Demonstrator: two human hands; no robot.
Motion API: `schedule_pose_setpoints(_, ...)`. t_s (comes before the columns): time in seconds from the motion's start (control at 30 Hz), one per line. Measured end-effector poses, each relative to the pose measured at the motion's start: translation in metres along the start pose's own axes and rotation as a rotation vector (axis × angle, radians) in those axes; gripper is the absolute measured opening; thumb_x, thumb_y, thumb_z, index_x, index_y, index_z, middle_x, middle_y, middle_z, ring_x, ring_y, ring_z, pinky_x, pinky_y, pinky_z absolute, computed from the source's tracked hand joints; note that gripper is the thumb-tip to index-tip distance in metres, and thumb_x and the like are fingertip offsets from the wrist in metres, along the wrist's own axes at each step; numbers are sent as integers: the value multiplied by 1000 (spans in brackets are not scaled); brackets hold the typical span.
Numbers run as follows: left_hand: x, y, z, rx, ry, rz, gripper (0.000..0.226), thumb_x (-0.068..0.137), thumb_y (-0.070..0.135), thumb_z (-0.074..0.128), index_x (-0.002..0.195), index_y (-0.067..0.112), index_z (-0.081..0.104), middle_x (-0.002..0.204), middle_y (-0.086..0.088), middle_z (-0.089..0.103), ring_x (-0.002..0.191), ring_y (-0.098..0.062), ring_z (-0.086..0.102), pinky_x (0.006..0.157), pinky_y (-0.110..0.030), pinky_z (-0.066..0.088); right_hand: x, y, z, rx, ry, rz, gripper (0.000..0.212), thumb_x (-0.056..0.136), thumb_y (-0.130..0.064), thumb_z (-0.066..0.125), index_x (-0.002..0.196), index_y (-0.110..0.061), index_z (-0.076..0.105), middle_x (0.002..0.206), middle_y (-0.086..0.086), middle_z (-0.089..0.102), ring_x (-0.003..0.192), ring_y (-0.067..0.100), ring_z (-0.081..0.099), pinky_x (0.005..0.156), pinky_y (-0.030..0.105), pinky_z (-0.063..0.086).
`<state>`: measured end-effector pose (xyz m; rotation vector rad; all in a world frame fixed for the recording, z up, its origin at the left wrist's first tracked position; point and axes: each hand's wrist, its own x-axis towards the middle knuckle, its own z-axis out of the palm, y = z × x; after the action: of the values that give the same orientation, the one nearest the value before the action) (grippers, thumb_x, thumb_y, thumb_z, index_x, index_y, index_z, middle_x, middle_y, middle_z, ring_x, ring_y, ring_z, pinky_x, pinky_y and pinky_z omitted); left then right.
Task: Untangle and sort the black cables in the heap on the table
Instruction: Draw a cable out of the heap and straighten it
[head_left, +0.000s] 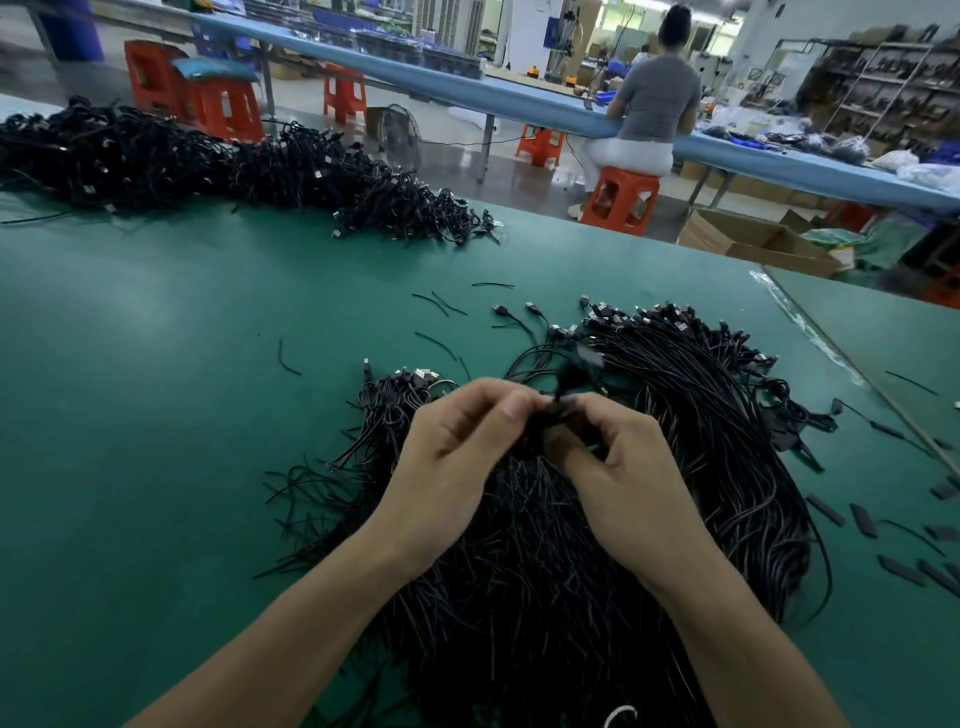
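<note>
Cable (545, 415): raised just above heap (519, 571) on counter (156, 415). Left hand (457, 436) and right hand (618, 457): each grip pinched on it, likely to work it free.

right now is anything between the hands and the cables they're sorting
Nothing visible does. The left hand and the right hand both pinch a small bunch of cables directly, just above the heap.

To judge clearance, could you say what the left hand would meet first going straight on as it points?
Beyond the cable it pinches, the left hand would probably meet the right hand first.
</note>
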<state>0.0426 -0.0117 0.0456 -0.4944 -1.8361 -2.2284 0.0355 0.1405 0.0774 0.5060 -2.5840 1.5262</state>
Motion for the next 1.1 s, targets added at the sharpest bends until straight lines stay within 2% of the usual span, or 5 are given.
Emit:
schedule_pose_setpoints(0.17,-3,-4,-5,332,36,24,17,79,35,79,88,42,68,97,15,51,83,-1,48,77,-19,39,0,1,-2,-124,56,-92,16,84,-13,64,78,-27,60,75,-11,61,68,3,54,60,11,39)
schedule_pose_setpoints(0.43,-1,-2,-2,133,18,-152,39,74,54,75,86,28,49,60,3,52,53,-14,38,46,-25,31,1,-3,-1,-473,145,-333,6,92,-11,64,87,-14,65,86,-8,57,83,12,50,72,21,41)
schedule_pose_setpoints(0.67,-3,-7,-9,135,-49,-312,36,78,36,82,91,29,50,71,-9,72,56,-21,66,51,-28,51,-2,0,-1,-411,132,-302,6,94,-14,63,89,-16,64,88,-13,56,88,7,51,74,13,37)
schedule_pose_setpoints(0.8,-1,-7,-4,-9,49,-227,25,89,11,69,100,10,46,82,-13,73,75,-32,66,73,-58,53,-6,-1,7,-270,101,-287,14,92,-9,66,88,-23,65,87,-18,57,84,3,54,71,8,37)
schedule_pose_setpoints(1.1,0,5,-6,-152,25,-42,21,97,22,48,90,15,67,86,-8,74,87,-22,69,82,-29,52,-5,13,11,-159,12,-133,13,92,-12,68,95,-25,71,85,-13,65,80,3,60,66,10,41)
